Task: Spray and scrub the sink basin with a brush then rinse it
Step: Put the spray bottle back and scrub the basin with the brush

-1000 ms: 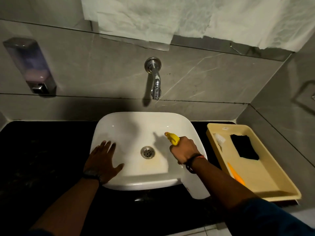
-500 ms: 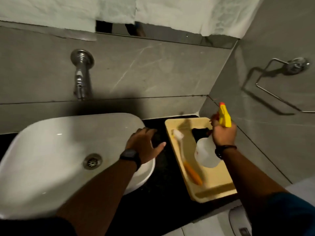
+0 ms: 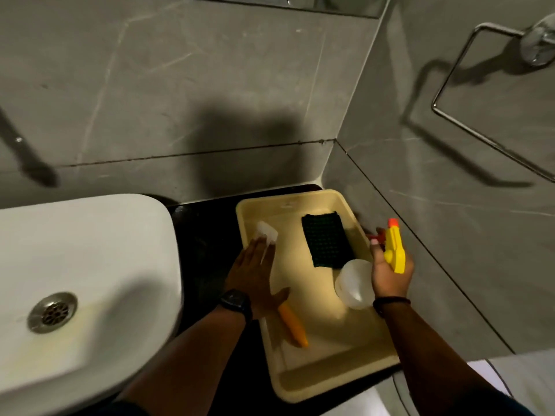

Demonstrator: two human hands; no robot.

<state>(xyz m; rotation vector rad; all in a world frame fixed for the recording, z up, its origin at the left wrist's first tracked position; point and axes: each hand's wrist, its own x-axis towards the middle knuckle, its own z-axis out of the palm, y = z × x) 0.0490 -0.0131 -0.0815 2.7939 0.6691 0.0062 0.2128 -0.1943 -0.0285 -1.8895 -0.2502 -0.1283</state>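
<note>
The white sink basin (image 3: pixel 90 265) fills the left, its metal drain (image 3: pixel 52 312) in the bottom. A cream tray (image 3: pixel 330 364) lies to its right on the black counter. In the tray lies a brush with a white bristle head (image 3: pixel 267 231) and an orange handle (image 3: pixel 292 325). My left hand (image 3: pixel 255 274) lies flat over the brush's middle, fingers spread, not closed round it. My right hand (image 3: pixel 390 271) holds a spray bottle (image 3: pixel 356 285) with a yellow trigger head (image 3: pixel 395 250) above the tray's right side.
A dark scrub pad (image 3: pixel 327 240) lies at the back of the tray. Grey tiled walls meet in a corner just behind the tray. A metal towel ring (image 3: pixel 492 85) hangs on the right wall. The black counter (image 3: pixel 204 235) separates basin and tray.
The view has swung right, off the tap. My left hand moved from the basin rim onto the brush in the tray. My right hand lowered the spray bottle over the tray.
</note>
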